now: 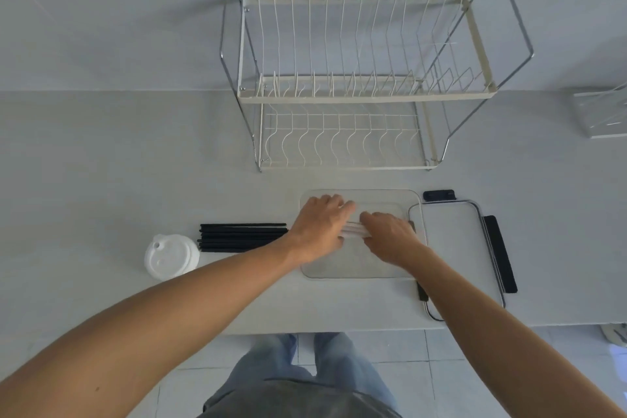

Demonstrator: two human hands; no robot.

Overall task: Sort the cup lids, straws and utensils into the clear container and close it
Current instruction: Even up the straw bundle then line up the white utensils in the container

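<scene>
Both hands, left hand (317, 229) and right hand (390, 237), are pinching a pale bundle of utensils (354, 231) by its ends, likely keeping it together, over the open container (359, 268). The straws (242, 237) and lids (171, 256) are waiting left; the cover (451, 241) is lying right, clear of the opening.

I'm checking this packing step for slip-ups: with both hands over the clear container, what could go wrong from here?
1. The left hand and right hand share one bundle of clear utensils; an uneven release might scatter them in the clear container.
2. The black straws lie loose beside the left forearm and could get swept or rolled.
3. The container lid overlaps the container's right edge; the right arm might nudge it.
</scene>
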